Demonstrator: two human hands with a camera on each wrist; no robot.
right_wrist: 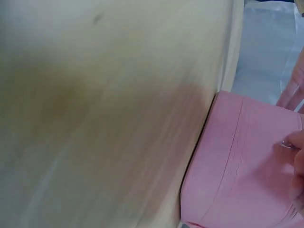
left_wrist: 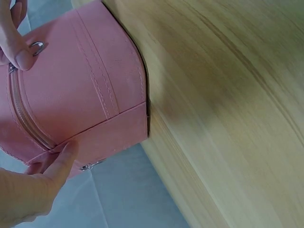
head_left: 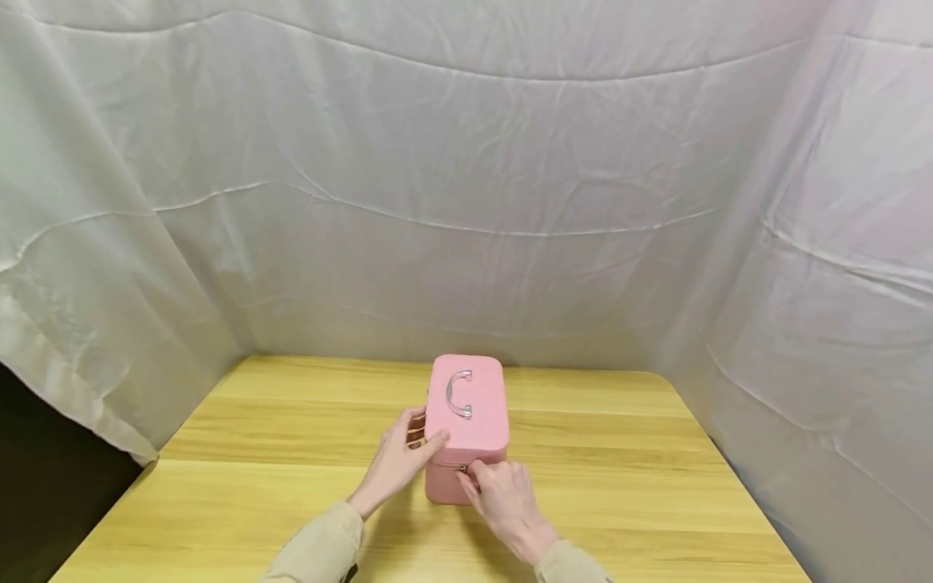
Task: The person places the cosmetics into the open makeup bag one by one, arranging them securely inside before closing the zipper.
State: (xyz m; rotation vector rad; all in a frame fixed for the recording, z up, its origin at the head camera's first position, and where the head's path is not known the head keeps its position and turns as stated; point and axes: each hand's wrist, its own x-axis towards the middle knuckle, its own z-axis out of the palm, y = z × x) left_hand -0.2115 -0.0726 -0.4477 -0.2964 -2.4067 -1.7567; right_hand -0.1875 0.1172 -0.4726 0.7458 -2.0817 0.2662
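Note:
A pink case (head_left: 484, 413) stands upright on the table, its lid down and a silvery handle (head_left: 449, 395) on top. My left hand (head_left: 401, 463) braces the near left corner, thumb on the lid and fingers spread along the left side. On the near face, my right hand (head_left: 504, 498) pinches the zipper pull (left_wrist: 37, 48) between thumb and bent fingers. In the left wrist view the zipper (left_wrist: 27, 118) runs from that pull toward the corner by my left fingers. Part of the zipper lies hidden behind my right hand.
The case rests on a wooden table (head_left: 619, 470) with light grain. Pale cloth (head_left: 452, 162) hangs behind it and along both sides. A dark area (head_left: 51, 478) shows beyond the table's left edge.

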